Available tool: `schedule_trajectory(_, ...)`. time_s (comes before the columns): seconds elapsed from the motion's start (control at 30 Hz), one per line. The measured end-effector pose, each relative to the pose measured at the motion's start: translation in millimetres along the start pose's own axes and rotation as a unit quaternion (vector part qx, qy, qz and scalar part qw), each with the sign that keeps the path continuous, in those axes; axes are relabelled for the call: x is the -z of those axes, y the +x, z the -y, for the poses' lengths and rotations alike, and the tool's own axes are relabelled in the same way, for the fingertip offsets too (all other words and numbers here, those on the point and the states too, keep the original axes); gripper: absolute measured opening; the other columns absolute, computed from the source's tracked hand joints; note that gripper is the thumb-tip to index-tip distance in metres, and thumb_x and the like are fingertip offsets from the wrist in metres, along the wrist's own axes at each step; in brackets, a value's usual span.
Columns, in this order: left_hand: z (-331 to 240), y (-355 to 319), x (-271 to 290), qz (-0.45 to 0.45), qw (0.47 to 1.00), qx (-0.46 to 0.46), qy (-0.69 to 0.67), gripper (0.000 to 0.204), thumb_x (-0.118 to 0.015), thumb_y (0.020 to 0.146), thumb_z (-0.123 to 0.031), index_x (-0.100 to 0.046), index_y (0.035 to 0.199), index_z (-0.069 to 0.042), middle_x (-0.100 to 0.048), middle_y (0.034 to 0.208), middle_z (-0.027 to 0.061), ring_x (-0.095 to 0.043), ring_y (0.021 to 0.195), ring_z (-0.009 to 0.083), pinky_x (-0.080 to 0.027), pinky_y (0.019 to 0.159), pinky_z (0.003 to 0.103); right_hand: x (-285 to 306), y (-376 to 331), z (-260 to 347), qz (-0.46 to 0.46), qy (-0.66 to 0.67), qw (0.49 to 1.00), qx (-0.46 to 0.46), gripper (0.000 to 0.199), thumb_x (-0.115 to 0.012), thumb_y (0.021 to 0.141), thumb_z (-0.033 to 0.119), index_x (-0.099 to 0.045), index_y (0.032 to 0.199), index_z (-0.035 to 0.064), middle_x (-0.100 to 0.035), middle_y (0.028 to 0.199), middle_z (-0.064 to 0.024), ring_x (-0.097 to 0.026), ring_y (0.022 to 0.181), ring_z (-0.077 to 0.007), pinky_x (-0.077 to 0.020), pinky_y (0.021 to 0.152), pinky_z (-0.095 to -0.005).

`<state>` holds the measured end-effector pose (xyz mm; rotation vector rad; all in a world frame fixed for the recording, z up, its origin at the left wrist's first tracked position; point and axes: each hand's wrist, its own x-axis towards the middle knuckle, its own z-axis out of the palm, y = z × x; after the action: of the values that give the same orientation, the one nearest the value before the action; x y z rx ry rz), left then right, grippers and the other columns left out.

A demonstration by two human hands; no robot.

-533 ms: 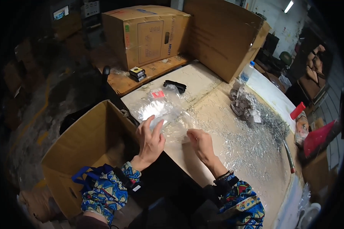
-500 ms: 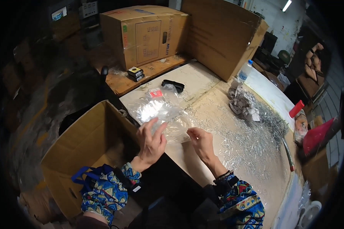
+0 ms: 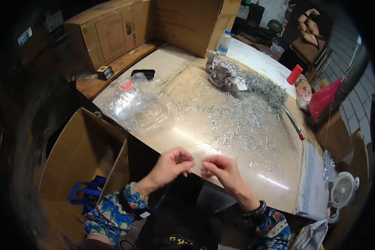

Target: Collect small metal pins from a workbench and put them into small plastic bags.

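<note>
My left hand (image 3: pixel 171 164) and my right hand (image 3: pixel 223 171) meet at the near edge of the pale table (image 3: pixel 275 179), fingertips almost touching. Both pinch what looks like a small clear plastic bag (image 3: pixel 198 166), which is hard to make out. A heap of clear plastic bags (image 3: pixel 133 106) lies on the table's left corner, well beyond my left hand. Several small metal pins (image 3: pixel 237 116) are strewn across the tabletop ahead of my hands.
An open cardboard box (image 3: pixel 83 162) with a blue strap (image 3: pixel 85 193) stands at my left. Large cartons (image 3: pixel 112 31) line the back. On the table are a crumpled silvery bundle (image 3: pixel 225 75), a water bottle (image 3: pixel 224 41), a red bottle (image 3: pixel 294 74) and a metal rod (image 3: pixel 293 123). A small white fan (image 3: pixel 342 189) sits right. A person (image 3: pixel 312 29) stands far back.
My left hand has left the heap of clear bags and both hands have drawn back to the near table edge, coming together on a small clear piece.
</note>
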<state>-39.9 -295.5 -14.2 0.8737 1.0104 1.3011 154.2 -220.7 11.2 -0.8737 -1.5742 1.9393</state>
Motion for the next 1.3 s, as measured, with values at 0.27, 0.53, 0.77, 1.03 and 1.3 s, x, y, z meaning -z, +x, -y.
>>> schedule_trajectory(0.27, 43.6, -16.4, -50.7, 0.100, 0.989, 0.096, 0.054, 0.027, -0.065, 0.088, -0.018, -0.059, 0.109, -0.003, -0.064, 0.090, 0.0030, -0.061, 0.076, 0.0076, -0.050, 0.059, 0.021, 27.4, -90.4, -52.0, -0.094, -0.402, 0.909, 0.050, 0.042, -0.062, 0.090, 0.021, -0.049, 0.129, 0.0134, -0.060, 0.120, -0.0146, -0.063, 0.096, -0.0301, -0.0492, 0.078, -0.0282)
schedule_trajectory(0.53, 49.4, -39.9, -77.4, 0.055, 0.998, 0.011, 0.022, 0.014, -0.062, 0.089, -0.012, -0.063, 0.097, 0.000, -0.065, 0.083, 0.0038, -0.058, 0.067, 0.0064, -0.049, 0.058, 0.020, 6.2, -102.7, -51.2, -0.225, -0.007, 0.974, 0.011, 0.022, -0.059, 0.091, 0.020, -0.064, 0.101, 0.0001, -0.062, 0.076, -0.0054, -0.057, 0.073, -0.0127, -0.0470, 0.064, -0.0271)
schedule_trajectory(0.77, 24.2, -60.6, -69.8, 0.017, 0.997, 0.075, -0.022, 0.017, -0.063, 0.089, -0.015, -0.062, 0.095, 0.001, -0.064, 0.078, 0.0071, -0.062, 0.065, 0.0113, -0.052, 0.056, 0.023, 1.4, -96.1, -31.6, -0.174, -0.065, 0.979, 0.080, 0.012, -0.063, 0.089, 0.011, -0.062, 0.086, -0.0009, -0.060, 0.068, -0.0024, -0.055, 0.057, -0.0085, -0.0435, 0.053, -0.0215)
schedule_trajectory(1.03, 44.0, -66.7, -77.8, -0.009, 0.995, 0.094, 0.025, 0.028, -0.055, 0.095, -0.023, -0.061, 0.082, 0.001, -0.059, 0.064, 0.0040, -0.056, 0.052, 0.0082, -0.044, 0.043, 0.020, -1.2, -122.4, -49.8, -0.151, 0.038, 0.987, 0.029, 0.020, -0.056, 0.093, 0.010, -0.059, 0.109, -0.0019, -0.063, 0.095, -0.0077, -0.058, 0.076, -0.0073, -0.0478, 0.063, -0.0220)
schedule_trajectory(1.3, 54.1, -86.1, -73.4, 0.048, 0.964, 0.260, -0.011, 0.032, -0.056, 0.094, -0.026, -0.059, 0.076, 0.000, -0.056, 0.057, 0.0028, -0.055, 0.046, 0.0087, -0.044, 0.040, 0.020, 4.5, -139.9, -56.0, -0.040, -0.511, 0.783, 0.353, 0.045, -0.066, 0.065, 0.000, -0.062, 0.109, 0.0058, -0.060, 0.107, -0.0083, -0.055, 0.100, -0.0267, -0.0439, 0.086, -0.0392)
